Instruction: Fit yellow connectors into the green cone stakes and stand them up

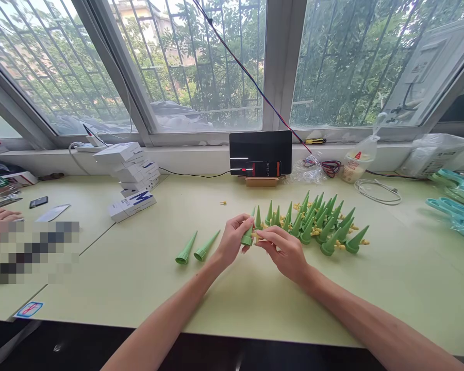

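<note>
Loose cones [186, 251]: two, lying flat on the desk [139, 278], left of the cone pile [325, 226].
Left hand [232, 241]: fingers closed round the held cone [248, 234], just left of the pile.
Held cone: probably light, rigid, smooth plastic. The taper looks slippery, so grip near the wide end. Long axis near upright, tip up and away.
Right hand [284, 252]: fingers pinch a yellow fitting [256, 236] at the cone's base.

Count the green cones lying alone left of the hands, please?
2. The outer cone lies farthest left; the inner cone lies beside it, nearer the left hand. None seems hidden.
</note>
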